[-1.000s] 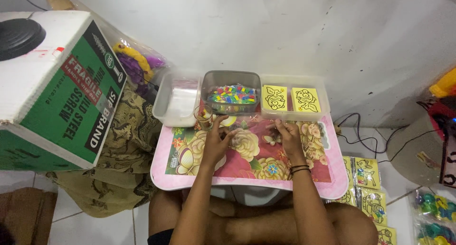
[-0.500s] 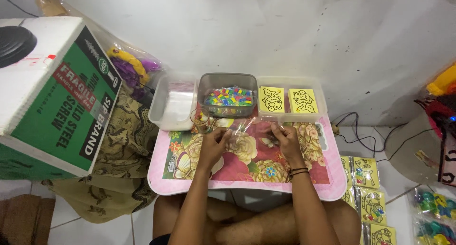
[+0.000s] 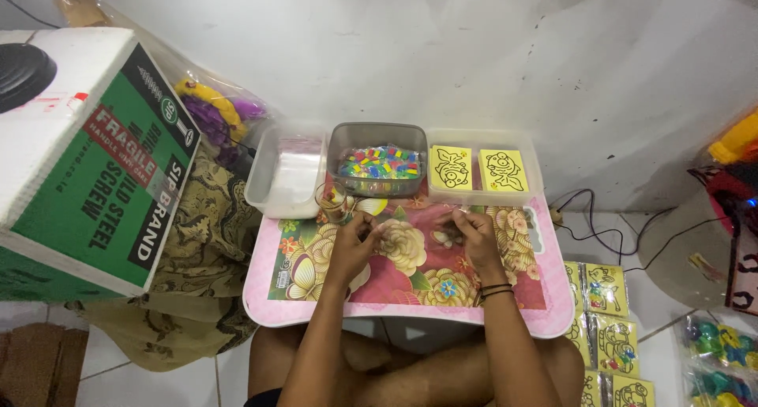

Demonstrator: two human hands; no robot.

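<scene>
Both hands were over the middle of the bench, a small pink lap table with a flowered top. Left hand had its fingers curled inward, pinching at something too small to make out. Right hand was curled likewise; under its fingertips lay a small clear piece, possibly a bag (blurred, cannot tell for sure). Whether either hand truly gripped it, I could not tell.

Step in hand, as I judged it: handling 1 small clear packet between the 2 hands, near the bench centre. A next move would call for fine fingertip work, since the piece was thin and lay flat on the top.

Along the far edge stood 3 trays in a row, touching or nearly so: a white tray at left, a grey tub of coloured bits in the middle, a clear tray with 2 yellow cards at right. A small glass stood just in front of the tub, close to the left hand.

Room: open bench lay to either side of the hands and toward the near rim. A big carton crowded the left; wall close behind the trays; more card packs on the floor at right.
</scene>
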